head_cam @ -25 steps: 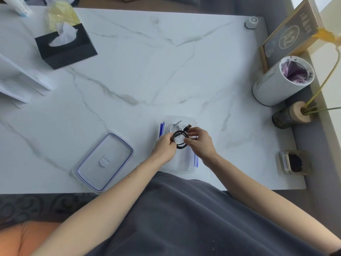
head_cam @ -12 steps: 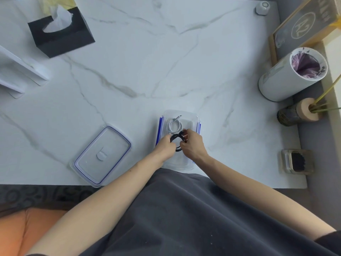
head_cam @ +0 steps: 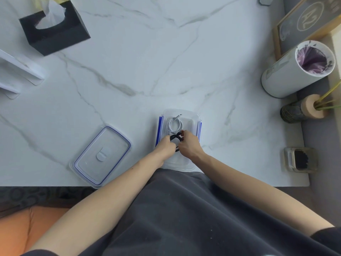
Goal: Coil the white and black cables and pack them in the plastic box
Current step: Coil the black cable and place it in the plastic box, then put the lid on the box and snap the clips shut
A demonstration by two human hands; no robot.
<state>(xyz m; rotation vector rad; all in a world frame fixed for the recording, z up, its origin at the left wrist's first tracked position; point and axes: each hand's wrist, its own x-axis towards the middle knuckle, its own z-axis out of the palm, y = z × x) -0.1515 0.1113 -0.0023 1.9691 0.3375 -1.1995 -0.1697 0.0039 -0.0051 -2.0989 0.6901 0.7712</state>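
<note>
While both hands pinch it — black cable, coiled, beside white coil in box.

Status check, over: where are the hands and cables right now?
Left hand and right hand both shut on black cable, coiled, over plastic box. White cable coiled in box. Lid off, left of box. Nothing blocking.

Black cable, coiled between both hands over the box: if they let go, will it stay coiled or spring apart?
The black cable is probably floppy and light: thin loops, pinched by the left hand and right hand. With no tie visible, it may loosen somewhat. The white cable rests coiled in the plastic box untouched, so the walls may contain it.
</note>
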